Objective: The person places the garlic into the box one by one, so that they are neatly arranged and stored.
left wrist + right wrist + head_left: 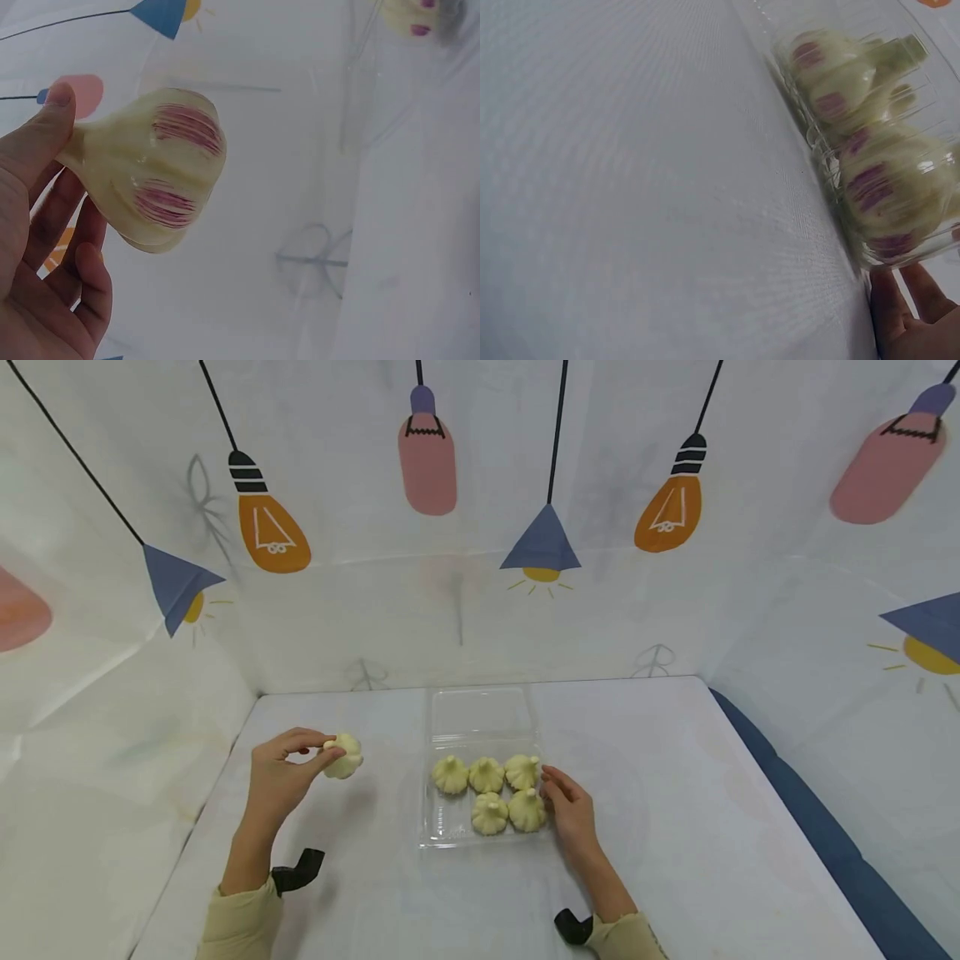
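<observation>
In the head view my left hand (pixel 281 777) is raised over the left part of the table. Its thumb and fingers pinch a garlic bulb (pixel 347 757) by the stem; purple streaks mark the pale bulb (pixel 161 165) in the left wrist view. A clear plastic box (pixel 442 835) lies with its lid (pixel 480 714) folded back. Inside are several garlic bulbs (pixel 489 814), three along the back row and two in front, with the front left spot bare. My right hand (pixel 572 817) touches the box's right wall, fingertips (pixel 889 292) right at its edge.
The white table (pixel 675 827) runs out on both sides of the box. White cloth with printed lamps (pixel 273 535) hangs behind and at the sides. Dark blue fabric (pixel 810 810) lies beyond the table's right edge. Black wrist mounts (pixel 298 870) sit at both cuffs.
</observation>
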A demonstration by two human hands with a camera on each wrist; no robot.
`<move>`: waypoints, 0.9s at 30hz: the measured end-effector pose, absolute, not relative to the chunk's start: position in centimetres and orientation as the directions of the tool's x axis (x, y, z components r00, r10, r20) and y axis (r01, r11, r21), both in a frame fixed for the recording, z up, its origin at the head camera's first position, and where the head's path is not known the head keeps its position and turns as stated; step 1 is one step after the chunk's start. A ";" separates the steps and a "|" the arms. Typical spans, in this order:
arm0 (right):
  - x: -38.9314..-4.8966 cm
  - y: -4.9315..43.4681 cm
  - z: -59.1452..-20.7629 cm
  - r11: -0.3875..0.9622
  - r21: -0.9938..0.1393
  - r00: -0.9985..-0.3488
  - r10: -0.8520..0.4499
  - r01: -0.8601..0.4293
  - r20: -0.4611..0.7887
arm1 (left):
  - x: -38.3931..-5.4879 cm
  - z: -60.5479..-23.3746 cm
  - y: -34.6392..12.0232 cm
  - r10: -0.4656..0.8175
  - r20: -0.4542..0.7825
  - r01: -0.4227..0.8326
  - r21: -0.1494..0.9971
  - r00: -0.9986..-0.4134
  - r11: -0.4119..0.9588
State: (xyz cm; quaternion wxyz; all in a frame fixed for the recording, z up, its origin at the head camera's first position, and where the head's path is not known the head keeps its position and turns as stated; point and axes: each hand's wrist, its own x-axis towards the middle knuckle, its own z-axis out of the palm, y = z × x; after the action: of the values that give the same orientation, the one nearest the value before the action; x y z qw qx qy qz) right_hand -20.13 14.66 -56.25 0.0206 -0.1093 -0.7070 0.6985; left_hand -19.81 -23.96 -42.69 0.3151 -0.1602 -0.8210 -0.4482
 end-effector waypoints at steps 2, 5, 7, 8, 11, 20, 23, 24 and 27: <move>-20.1 14.6 -56.3 0.000 -0.992 -0.975 0.184 0.126 -0.124 | -19.7 -43.0 -23.7 -0.001 0.674 0.564 0.618 -0.739 0.547; -20.0 14.6 -56.2 -0.002 -0.991 -0.973 0.190 0.131 -0.129 | -20.1 -44.0 -23.9 0.023 0.675 0.575 0.609 -0.737 0.546; -20.0 14.5 -56.1 -0.006 -0.991 -0.972 0.193 0.135 -0.133 | -20.4 -44.7 -24.0 0.034 0.673 0.579 0.609 -0.739 0.542; -20.0 14.5 -56.1 -0.006 -0.991 -0.971 0.195 0.136 -0.135 | -20.5 -44.9 -24.0 0.040 0.673 0.583 0.608 -0.739 0.539; -20.0 14.5 -56.0 -0.009 -0.990 -0.970 0.199 0.137 -0.136 | -19.9 -44.5 -23.1 0.056 0.678 0.596 0.600 -0.733 0.533; -20.0 14.3 -55.8 0.010 -0.991 -0.971 0.198 0.135 -0.131 | -17.4 -43.4 -19.5 0.101 0.676 0.624 0.599 -0.730 0.503; -20.1 14.3 -55.8 0.007 -0.990 -0.970 0.200 0.140 -0.136 | -17.1 -43.8 -18.8 0.109 0.672 0.625 0.601 -0.733 0.499; -20.1 14.3 -55.8 0.005 -0.990 -0.971 0.199 0.138 -0.134 | -17.0 -43.9 -18.5 0.112 0.670 0.626 0.603 -0.734 0.494; -20.1 14.3 -55.9 0.000 -0.991 -0.971 0.201 0.134 -0.132 | -16.9 -44.3 -17.9 0.122 0.666 0.630 0.609 -0.736 0.481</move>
State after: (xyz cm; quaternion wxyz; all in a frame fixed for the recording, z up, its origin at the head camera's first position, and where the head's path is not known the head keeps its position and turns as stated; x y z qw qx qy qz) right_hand -20.14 14.32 -55.93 0.0238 -0.1185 -0.7067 0.6971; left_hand -16.88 -17.93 -44.30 0.2802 -0.2310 -0.8136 -0.4541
